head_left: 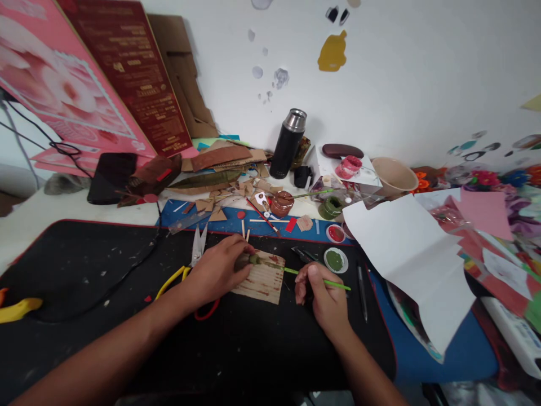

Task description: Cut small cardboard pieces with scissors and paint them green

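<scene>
My right hand (323, 296) is closed round a thin paintbrush with a bright green handle (291, 271). The brush points left, its tip close to a small olive-green piece (254, 259). Thumb and fingers of my left hand (222, 265) pinch that piece; most of it is hidden by the fingers. Under both lies a piece of corrugated cardboard (262, 287) with reddish-brown paint marks, flat on the black mat (253, 344). A shallow lid of green paint (336, 260) is just above my right hand. Scissors (198, 248) with yellow and red on the handles lie partly beneath my left forearm.
Behind the mat are cardboard scraps (220, 192), a brown paint jar (282, 203), a green paint jar (331, 208) and a black thermos (288, 144). White paper (409, 265) covers the right side. A black pen (362, 292) lies near my right hand. A phone (112, 177) rests at left.
</scene>
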